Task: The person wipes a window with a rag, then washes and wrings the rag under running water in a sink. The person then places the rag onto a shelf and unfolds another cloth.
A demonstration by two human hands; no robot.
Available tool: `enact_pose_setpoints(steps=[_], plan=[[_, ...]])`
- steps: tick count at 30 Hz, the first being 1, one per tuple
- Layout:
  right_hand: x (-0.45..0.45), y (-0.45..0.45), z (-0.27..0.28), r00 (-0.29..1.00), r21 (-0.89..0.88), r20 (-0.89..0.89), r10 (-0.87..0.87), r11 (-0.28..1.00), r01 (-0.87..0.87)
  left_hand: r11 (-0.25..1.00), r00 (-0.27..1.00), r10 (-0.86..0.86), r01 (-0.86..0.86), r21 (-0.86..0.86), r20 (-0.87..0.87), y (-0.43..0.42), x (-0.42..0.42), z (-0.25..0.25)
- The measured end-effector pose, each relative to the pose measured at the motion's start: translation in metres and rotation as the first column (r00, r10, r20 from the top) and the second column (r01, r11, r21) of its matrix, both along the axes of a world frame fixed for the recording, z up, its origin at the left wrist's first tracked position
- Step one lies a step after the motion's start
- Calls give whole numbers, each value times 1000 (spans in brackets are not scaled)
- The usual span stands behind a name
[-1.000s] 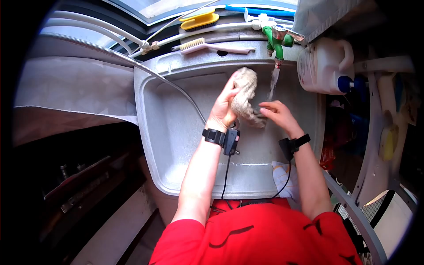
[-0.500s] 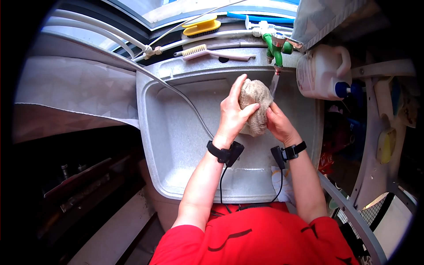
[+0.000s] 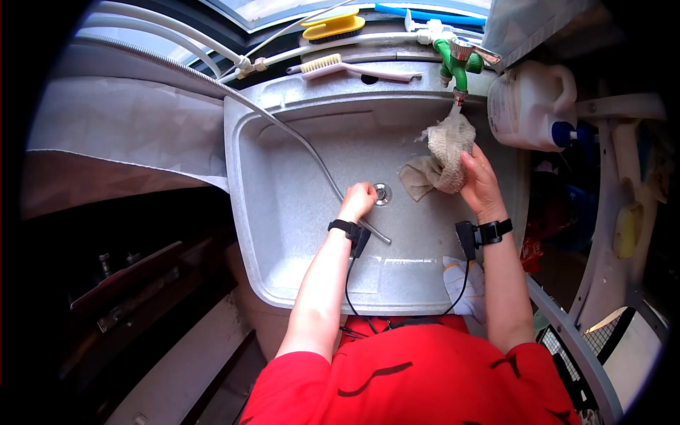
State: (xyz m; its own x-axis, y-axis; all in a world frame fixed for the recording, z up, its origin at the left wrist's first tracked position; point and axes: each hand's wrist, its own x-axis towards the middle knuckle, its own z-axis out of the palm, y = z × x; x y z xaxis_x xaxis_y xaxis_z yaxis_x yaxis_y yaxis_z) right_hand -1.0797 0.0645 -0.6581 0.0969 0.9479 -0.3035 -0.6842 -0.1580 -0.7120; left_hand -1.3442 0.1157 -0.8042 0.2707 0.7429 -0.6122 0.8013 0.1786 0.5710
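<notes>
My right hand (image 3: 483,183) holds a beige terry cloth (image 3: 453,152) under the tap, its fingers and thumb closed on the cloth's right side. Water from the green tap (image 3: 459,67) runs onto the upper part of the cloth and splashes off to the left. A flatter corner of it hangs lower left, above the basin floor. My left hand (image 3: 360,200) is curled closed just left of the metal drain (image 3: 382,193), away from the cloth. What its fingers hold, if anything, is hidden. Beside that hand, a grey flexible hose (image 3: 315,159) runs down into the grey sink (image 3: 248,262).
On the sink's back ledge lies a pink-handled brush (image 3: 354,69), with a yellow brush (image 3: 333,27) behind it. A white jug with a blue cap (image 3: 528,106) stands at the right. A white cloth (image 3: 464,287) hangs over the front right rim.
My left hand has let go of the cloth and moved down beside the drain, its fingers closing. My right hand has brought the cloth up and right, under the water.
</notes>
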Motion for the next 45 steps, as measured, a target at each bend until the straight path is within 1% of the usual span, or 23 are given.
enact_pose_setpoints(steps=[2, 7, 9, 11, 13, 15, 17, 19, 21, 23, 27, 29, 30, 33, 34, 35, 37, 38, 39, 40, 42, 43, 45], plan=[[-1, 0, 0, 1000, -4, 13, -7, 1000, 7, 984, 998, 61, -66, -163, -36, -11, -1, -23], [-11, 2, 11, 998, -44, 58, 2, 999, 0, 994, 997, 72, -70, -82, 24, -29, 5, -42], [-15, 7, 16, 985, 90, -75, 157, 985, -150, 999, 986, 46, -48, 10, 161, -30, 13, -42], [-20, 13, 23, 991, 84, -63, 118, 990, -112, 992, 969, 122, -113, -55, 214, -12, 31, -17], [-18, 18, 16, 989, 13, 14, 145, 989, -146, 917, 773, 356, -396, -40, 524, 5, 49, 24], [-17, 21, 10, 995, -38, 52, 87, 996, -85, 881, 735, 366, -471, 42, 571, 16, 54, 38], [-9, 15, 5, 997, -81, 66, 39, 996, -33, 901, 892, 277, -370, 225, 356, 23, 40, 15], [-7, 10, 11, 996, -76, 78, 46, 996, -40, 928, 934, 252, -307, 212, 251, 17, 27, -13], [-8, 6, 14, 993, -111, 114, -28, 993, 40, 990, 985, 117, -107, -88, 125, 3, 20, -26], [-5, 0, 5, 992, -116, 125, 1, 993, 13, 969, 953, 154, -95, -227, 259, -14, 24, -40], [-4, -4, 0, 990, -149, 134, 33, 989, -13, 964, 974, 201, -178, -195, 101, -25, 39, -52], [-7, -6, 2, 993, -150, 119, 23, 989, -5, 988, 984, -24, 51, 148, -179, -32, 50, -34], [-6, -6, 3, 992, -146, 115, 57, 989, -40, 996, 967, -72, 81, 29, -243, -32, 57, -17], [-12, 1, 13, 989, -95, 134, 59, 994, -46, 984, 937, -172, 176, -13, -303, -28, 65, -16], [-12, 4, 20, 990, -104, 116, 78, 992, -66, 977, 939, -210, 188, -104, -271, -19, 62, -19], [-11, 7, 20, 990, -97, 122, 77, 993, -65, 979, 969, -197, 202, 15, -147, -9, 59, -22], [-11, 10, 17, 993, -56, 113, 42, 998, -36, 994, 979, 60, -41, -100, 195, 18, 61, 7], [-11, 11, 15, 993, -60, 110, 40, 998, -34, 974, 839, 226, -179, -141, 495, 23, 66, 26], [-11, 13, 12, 987, -65, 139, 78, 995, -70, 929, 585, 360, -292, -226, 727, 23, 72, 42], [-12, 13, 10, 979, -68, 169, 115, 992, -105, 929, 589, 361, -290, -228, 723, 22, 82, 58], [-11, 10, 4, 950, -87, 268, 157, 987, -139, 881, 257, 473, -152, -449, 843, 23, 102, 87], [-10, 9, 2, 909, -110, 367, 199, 979, -170, 881, 255, 473, -151, -448, 843, 23, 102, 101], [-9, 9, 9, 920, -165, 330, 210, 973, -163, 883, 367, 470, -172, -437, 803, 20, 99, 120]])
